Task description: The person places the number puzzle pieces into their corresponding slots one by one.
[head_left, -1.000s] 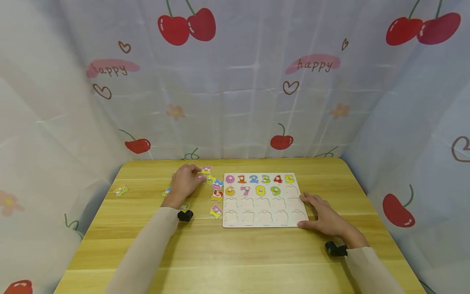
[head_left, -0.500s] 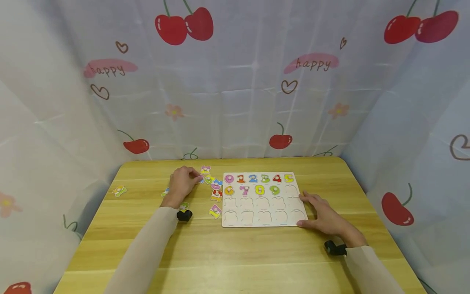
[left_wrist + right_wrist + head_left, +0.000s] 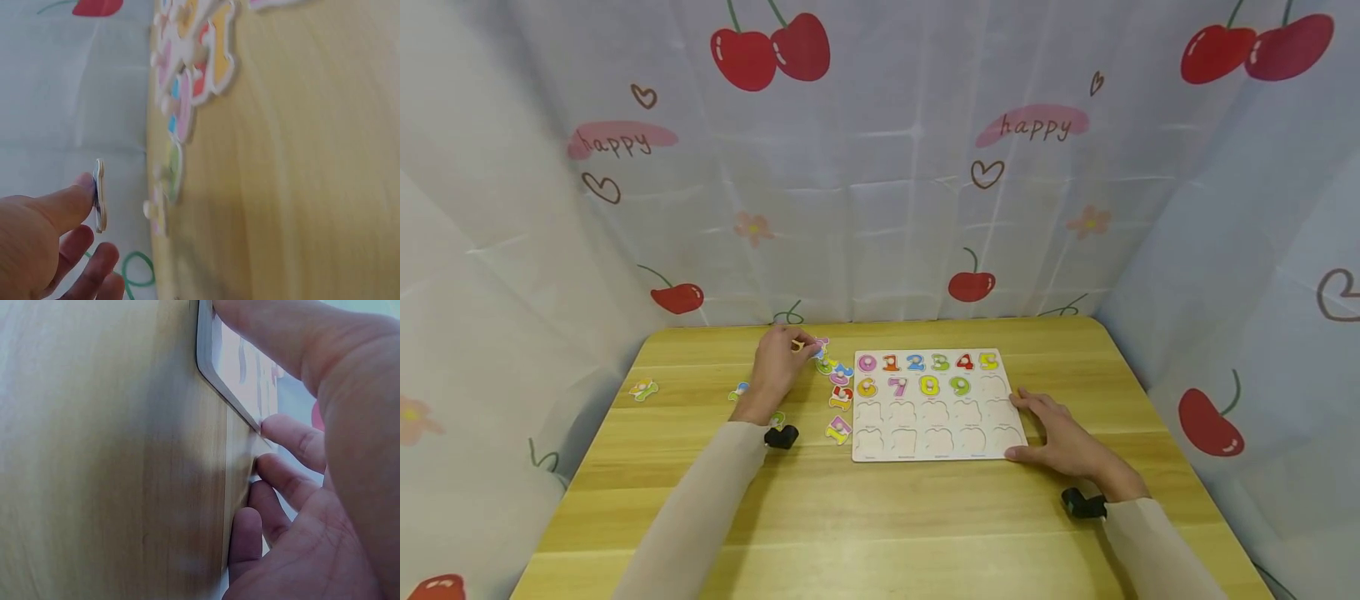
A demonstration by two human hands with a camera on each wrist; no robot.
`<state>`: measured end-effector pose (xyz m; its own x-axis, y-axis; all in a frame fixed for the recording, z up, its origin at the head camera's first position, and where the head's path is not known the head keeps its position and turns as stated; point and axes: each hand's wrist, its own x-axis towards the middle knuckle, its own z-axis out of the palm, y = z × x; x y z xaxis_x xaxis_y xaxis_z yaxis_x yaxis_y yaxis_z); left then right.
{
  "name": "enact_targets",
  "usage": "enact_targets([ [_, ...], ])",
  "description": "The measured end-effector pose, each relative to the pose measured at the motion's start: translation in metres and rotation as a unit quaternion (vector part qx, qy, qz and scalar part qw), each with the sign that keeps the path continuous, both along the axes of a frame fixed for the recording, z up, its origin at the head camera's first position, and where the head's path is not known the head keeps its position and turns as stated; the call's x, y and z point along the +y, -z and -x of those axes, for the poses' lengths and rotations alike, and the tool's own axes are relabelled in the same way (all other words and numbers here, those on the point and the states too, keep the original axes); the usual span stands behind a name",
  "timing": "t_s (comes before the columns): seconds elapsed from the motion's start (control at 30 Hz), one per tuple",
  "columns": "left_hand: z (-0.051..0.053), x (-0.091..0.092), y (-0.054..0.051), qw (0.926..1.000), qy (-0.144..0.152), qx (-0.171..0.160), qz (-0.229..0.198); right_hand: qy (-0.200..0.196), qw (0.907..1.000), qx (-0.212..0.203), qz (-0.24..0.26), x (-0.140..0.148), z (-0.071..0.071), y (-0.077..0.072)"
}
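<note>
My left hand (image 3: 777,367) pinches a thin number puzzle piece (image 3: 101,197) between thumb and fingers, raised above the tabletop. The piece is seen edge-on in the left wrist view, so its number is hidden. Close by lie loose knobbed number pieces, among them a red and orange 15 (image 3: 841,398) and a pink and yellow piece (image 3: 838,429). The white number puzzle board (image 3: 994,387) lies flat to their right, with 0 to 9 seated in its upper rows and bare recesses below. My right hand (image 3: 1063,442) rests at the board's right edge, thumb and index fingertip touching it, fingers loosely spread.
A loose piece (image 3: 643,389) lies far left on the wooden table (image 3: 880,525). Two others, a blue and green piece (image 3: 739,391) and a green one (image 3: 778,420), lie beside my left wrist. A cherry-print curtain (image 3: 880,242) hangs behind the table.
My left hand took a piece from the loose group and lifted it, shifting slightly away and to the right. The right hand stays at the board's edge. The head view has shifted slightly.
</note>
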<state>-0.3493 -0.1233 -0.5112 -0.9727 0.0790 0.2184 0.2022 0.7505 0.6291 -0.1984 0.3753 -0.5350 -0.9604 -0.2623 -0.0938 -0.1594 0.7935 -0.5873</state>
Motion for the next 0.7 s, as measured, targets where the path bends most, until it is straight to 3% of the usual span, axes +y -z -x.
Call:
enact_targets([
  [0.27,-0.007,0.042,-0.013,0.9969,0.045,-0.007,-0.065,-0.002,1.0000,0.002,0.001,0.001,-0.001,-0.002],
  [0.5,-0.014,0.087,-0.014,0.9919,0.087,-0.020,-0.090,-0.003,1.0000,-0.001,-0.003,0.001,0.000,-0.003],
  [0.7,-0.019,0.125,-0.014,0.9860,0.129,-0.010,-0.105,-0.003,1.0000,-0.003,-0.002,-0.001,0.000,-0.003],
])
